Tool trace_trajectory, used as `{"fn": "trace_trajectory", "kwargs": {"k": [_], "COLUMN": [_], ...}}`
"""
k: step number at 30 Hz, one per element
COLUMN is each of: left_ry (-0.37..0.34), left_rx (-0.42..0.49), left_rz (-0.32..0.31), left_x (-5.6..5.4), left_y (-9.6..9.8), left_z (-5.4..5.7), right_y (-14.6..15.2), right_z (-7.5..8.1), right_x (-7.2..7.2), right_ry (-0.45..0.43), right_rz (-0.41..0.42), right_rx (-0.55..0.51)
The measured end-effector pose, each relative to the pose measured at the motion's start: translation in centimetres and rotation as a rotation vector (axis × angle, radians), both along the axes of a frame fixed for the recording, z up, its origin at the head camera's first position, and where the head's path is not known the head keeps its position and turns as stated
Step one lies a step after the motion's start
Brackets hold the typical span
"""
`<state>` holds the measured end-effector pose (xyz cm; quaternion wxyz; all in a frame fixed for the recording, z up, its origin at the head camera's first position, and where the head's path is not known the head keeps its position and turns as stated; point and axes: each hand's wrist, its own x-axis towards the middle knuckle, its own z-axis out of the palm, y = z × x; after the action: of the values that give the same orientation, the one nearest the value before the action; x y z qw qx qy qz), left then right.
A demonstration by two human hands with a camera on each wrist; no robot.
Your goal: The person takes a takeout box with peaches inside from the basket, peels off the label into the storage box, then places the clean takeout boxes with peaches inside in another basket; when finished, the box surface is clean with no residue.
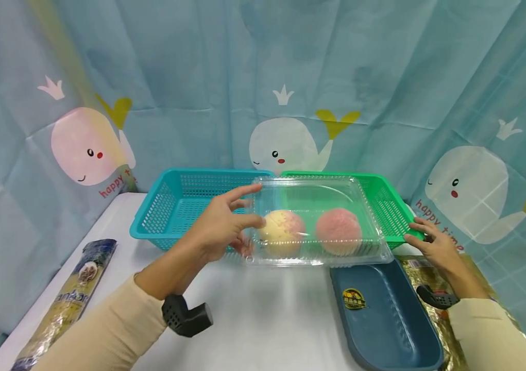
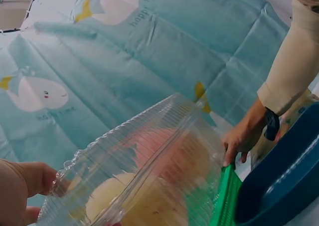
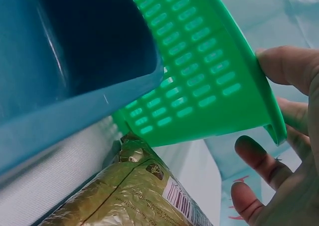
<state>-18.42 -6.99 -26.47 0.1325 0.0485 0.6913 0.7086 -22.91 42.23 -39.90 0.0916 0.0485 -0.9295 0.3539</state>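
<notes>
My left hand [image 1: 223, 221] holds a clear plastic clamshell box [image 1: 311, 193] by its left side, thumb on the front and fingers spread behind the edge. Inside lie two round, peach-like things, one yellow with a pink blush [image 1: 283, 232] and one pink [image 1: 338, 231]. The box is tilted and overlaps the front of a green basket [image 1: 385, 198] in the head view. At that basket's right corner, my right hand [image 1: 436, 245] grips the rim, thumb on one side and a finger behind it; its other fingers hang loosely below the rim in the right wrist view.
A turquoise basket [image 1: 151, 206] stands left of the green one. In front at right lies a dark blue tray [image 1: 383, 314], with a gold foil packet [image 3: 134, 186] beside it. Another long packet [image 1: 70, 299] lies at the left. A whale-print curtain [image 1: 207, 77] hangs behind.
</notes>
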Motion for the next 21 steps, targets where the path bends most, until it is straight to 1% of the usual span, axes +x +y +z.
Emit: {"fn": "trace_trajectory", "kwargs": {"k": [3, 5, 7, 10, 15, 18, 21], "left_ry": [0.000, 0.003, 0.011, 0.024, 0.026, 0.017, -0.002], "left_rx": [0.013, 0.020, 0.017, 0.011, 0.019, 0.028, 0.032], "left_rz": [0.002, 0.001, -0.005, -0.036, -0.093, -0.105, -0.086], "left_x": [-2.0, -3.4, -4.7, -6.4, -8.9, -10.2, -11.3], "left_y": [1.8, 3.0, 4.1, 5.7, 8.0, 9.2, 10.2], "left_z": [0.6, 0.7, 0.5, 0.1, -1.1, -2.0, -3.0], "right_y": [-0.1, -0.1, -0.1, -0.1, 0.2, 0.2, 0.1], "right_z": [0.0, -0.1, -0.3, -0.5, -0.6, -0.6, -0.7], "right_x": [0.0, 0.1, 0.2, 0.4, 0.4, 0.1, -0.1], "right_ry": [0.014, 0.024, 0.029, 0.020, 0.025, 0.033, 0.033], "right_rz": [-0.006, -0.006, -0.003, 0.002, -0.013, -0.017, -0.008], "right_rx": [-0.020, -0.033, -0.037, -0.045, -0.044, -0.037, -0.047]}}
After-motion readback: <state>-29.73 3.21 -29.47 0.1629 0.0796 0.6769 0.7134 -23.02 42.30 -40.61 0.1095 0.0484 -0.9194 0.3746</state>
